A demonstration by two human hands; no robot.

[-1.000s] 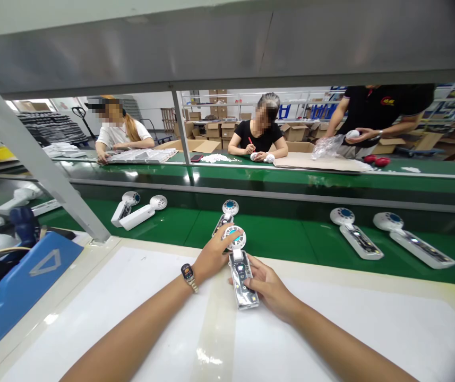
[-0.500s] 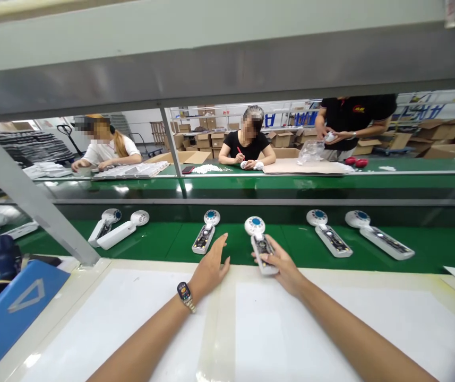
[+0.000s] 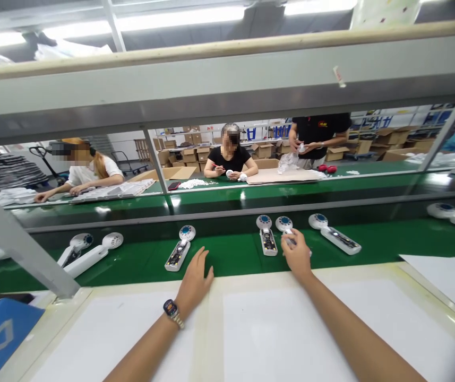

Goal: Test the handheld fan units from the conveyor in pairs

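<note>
Resting on the smooth green conveyor belt [image 3: 227, 250], an open-backed device [image 3: 177, 255] shows a perforated round head and exposed circuitry. Just beside it, the left hand [image 3: 194, 284] hovers empty, fingers loose. Further right, the right hand [image 3: 299, 257] grasps the slim plastic handle of another white device [image 3: 283, 223] at the belt, seemingly a positioning step; the next move likely calls for a gentle, level grip.
</note>
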